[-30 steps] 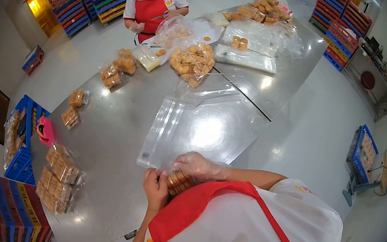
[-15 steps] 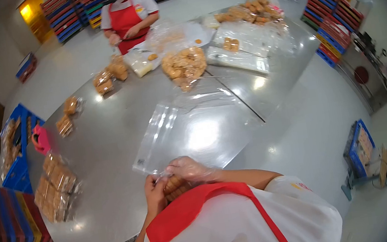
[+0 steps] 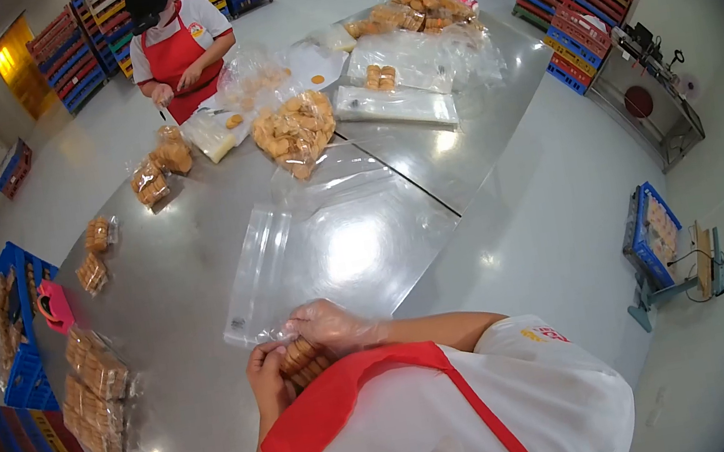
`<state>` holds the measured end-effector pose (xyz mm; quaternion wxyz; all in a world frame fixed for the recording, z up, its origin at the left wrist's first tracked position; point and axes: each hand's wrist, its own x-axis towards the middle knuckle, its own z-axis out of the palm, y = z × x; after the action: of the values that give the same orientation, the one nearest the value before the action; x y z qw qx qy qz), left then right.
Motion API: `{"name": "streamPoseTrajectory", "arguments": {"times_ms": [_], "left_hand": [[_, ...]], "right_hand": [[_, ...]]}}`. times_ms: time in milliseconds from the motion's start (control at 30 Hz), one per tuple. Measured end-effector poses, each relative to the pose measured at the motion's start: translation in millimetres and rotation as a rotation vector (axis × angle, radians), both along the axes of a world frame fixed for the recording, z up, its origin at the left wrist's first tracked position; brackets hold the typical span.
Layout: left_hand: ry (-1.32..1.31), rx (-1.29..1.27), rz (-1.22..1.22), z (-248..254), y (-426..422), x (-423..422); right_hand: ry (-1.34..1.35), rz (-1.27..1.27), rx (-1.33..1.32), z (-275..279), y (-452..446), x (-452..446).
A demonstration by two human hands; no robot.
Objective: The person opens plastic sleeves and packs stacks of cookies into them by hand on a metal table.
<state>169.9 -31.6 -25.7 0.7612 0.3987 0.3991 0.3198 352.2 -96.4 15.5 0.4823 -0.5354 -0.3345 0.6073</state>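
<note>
L hand and R hand here pinch a clear plastic pkt of round brown biscuits by the red apron, closure unclear, w/ filled clear pkts seemingly done on the grey metal tabletop, loose golden biscuits left.

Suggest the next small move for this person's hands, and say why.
Perhaps gather the top of the clear plastic bag of rounded brown biscuits together: the left hand and right hand meet at its upper end, with biscuits just below. Whether it is sealed is too small to tell.
</note>
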Motion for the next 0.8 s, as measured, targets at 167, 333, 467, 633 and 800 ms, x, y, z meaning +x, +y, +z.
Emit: {"name": "streamPoseTrajectory", "arguments": {"times_ms": [167,333,467,633,800], "left_hand": [[-0.066,-0.166,0.001,23,-8,-3],[-0.078,-0.191,0.011,25,-9,-5],[-0.113,-0.254,-0.068,46,-10,-9],[-0.123,-0.19,-0.128,21,-8,-17],[-0.146,-0.102,-0.168,18,-15,-22]], "right_hand": [[0.064,0.084,-0.07,4,-2,8],[0.156,0.082,-0.026,-20,-3,8],[0.192,0.116,-0.036,-12,-9,11],[0.096,0.183,-0.011,7,-11,15],[0.063,0.232,0.042,-9,-16,16]]}}
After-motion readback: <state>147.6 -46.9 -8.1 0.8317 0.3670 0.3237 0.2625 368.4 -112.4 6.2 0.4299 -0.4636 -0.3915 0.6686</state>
